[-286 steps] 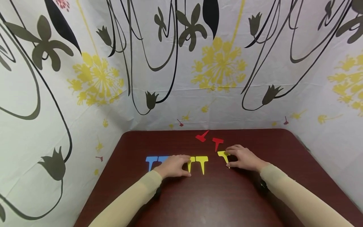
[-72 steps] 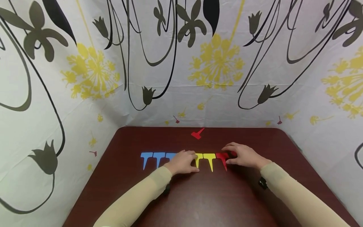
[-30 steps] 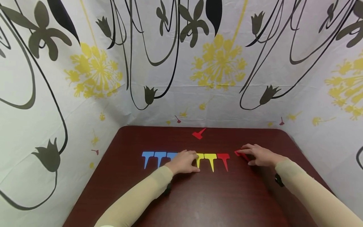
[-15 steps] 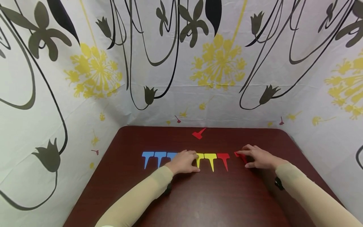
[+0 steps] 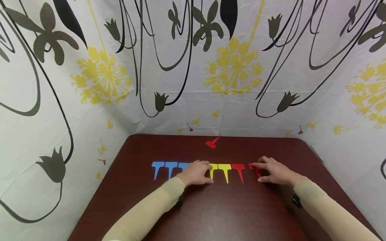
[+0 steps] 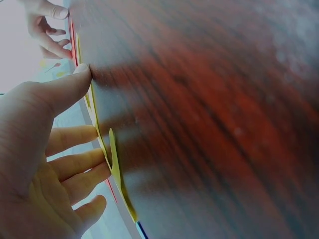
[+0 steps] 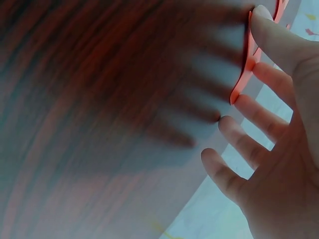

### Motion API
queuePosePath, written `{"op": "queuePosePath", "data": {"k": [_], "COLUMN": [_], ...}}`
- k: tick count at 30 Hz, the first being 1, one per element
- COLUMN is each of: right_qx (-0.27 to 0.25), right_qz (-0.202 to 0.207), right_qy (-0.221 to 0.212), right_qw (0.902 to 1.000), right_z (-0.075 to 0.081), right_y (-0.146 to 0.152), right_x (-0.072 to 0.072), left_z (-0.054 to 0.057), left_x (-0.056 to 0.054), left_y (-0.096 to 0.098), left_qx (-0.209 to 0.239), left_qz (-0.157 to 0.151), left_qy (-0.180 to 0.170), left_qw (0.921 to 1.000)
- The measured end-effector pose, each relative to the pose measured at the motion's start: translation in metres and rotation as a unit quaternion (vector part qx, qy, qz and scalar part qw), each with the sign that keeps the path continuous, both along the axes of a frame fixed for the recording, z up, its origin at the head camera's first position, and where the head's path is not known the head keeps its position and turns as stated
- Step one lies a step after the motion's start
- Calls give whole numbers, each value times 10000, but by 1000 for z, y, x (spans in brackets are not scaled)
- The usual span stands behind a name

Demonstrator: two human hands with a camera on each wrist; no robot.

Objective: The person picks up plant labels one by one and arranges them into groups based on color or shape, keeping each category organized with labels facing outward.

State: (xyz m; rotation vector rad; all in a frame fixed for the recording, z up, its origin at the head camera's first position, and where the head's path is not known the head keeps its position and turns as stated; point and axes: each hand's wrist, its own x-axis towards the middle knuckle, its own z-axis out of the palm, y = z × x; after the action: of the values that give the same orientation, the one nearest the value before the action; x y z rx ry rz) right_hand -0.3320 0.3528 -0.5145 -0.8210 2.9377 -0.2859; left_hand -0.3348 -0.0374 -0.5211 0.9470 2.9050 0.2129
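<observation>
T-shaped plant labels lie in a row on the table: blue labels [image 5: 171, 167] at left, yellow labels [image 5: 224, 170] in the middle, a red label [image 5: 238, 168] at the right end. My left hand [image 5: 196, 172] rests over the row where blue meets yellow, fingertips on the yellow labels, and hides part of it. In the left wrist view a yellow label [image 6: 114, 159] tilts up slightly by the fingertips. My right hand [image 5: 275, 171] holds another red label [image 7: 241, 79] between thumb and first fingers, just right of the row; its other fingers are spread.
Another red label [image 5: 212, 143] lies slanted near the back edge of the dark wooden table [image 5: 229, 211]. A patterned cloth [image 5: 181, 80] hangs behind the table and along both sides.
Earlier a yellow label and then a red one joined the row. Over the last second my right hand has turned another red label toward the row's direction. The left hand stays over the row.
</observation>
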Motion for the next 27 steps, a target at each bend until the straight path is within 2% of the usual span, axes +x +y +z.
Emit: {"op": "queuePosePath", "data": {"k": [13,27], "right_qx": [-75,-194], "right_qz": [118,29], "right_qy": [236,334], "right_qw": [9996,9992], "right_z": [-4,-8], "right_y": [-7,-11], "right_x": [4,5], "left_z": [-2,-2], "left_x": [-1,-1], "left_y": [-1,-2], "left_qx": [-21,19], "left_qz": [-217,-192], "left_qy": [184,159], "left_qw": [9996,9997]}}
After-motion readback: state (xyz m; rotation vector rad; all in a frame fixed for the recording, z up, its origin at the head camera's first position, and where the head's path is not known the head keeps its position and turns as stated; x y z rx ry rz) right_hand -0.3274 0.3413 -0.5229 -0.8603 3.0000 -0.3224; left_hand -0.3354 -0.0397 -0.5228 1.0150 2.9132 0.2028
